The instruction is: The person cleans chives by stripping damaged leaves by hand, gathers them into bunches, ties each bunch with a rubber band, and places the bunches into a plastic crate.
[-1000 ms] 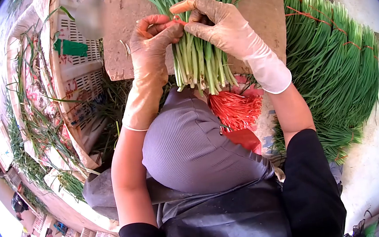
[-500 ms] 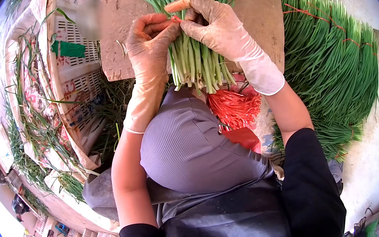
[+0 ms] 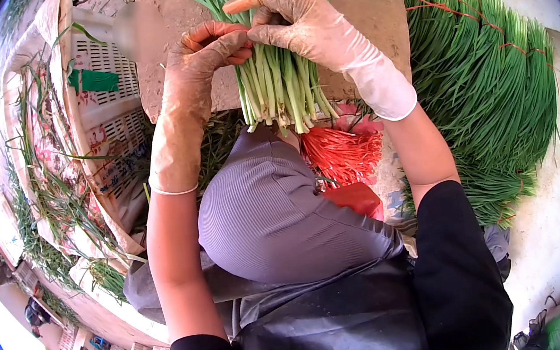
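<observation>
Two gloved hands, the left (image 3: 202, 55) and the right (image 3: 309, 26), meet over a bundle of green stalks (image 3: 277, 84) at the middle of a brown table (image 3: 364, 32). The bundle lies with its leaves running toward the table's far side and its pale cut ends jutting past the near edge, above a trousered knee (image 3: 260, 209); the overhang seems to leave the stems easy to get at while the table bears the weight. The left hand, over the table's left half, is pinched tight, thumb to fingertips; anything inside that pinch is too small to make out. The right hand arches in from the table's right half, forefinger stretched across the leaves and thumb tip close to the left's, though whether it grips anything cannot be told. Both forearms (image 3: 181, 250) angle up toward the table, a pose that appears to bring the fingertips to one spot. Below the table's near edge sits a heap of red strips (image 3: 344, 155), probably placed there for a short reach. Right of the table, banded bundles (image 3: 495, 103) lie massed, pale ends aligned, which suggests deliberate order. Left of it stands a white slotted crate (image 3: 93, 121).
</observation>
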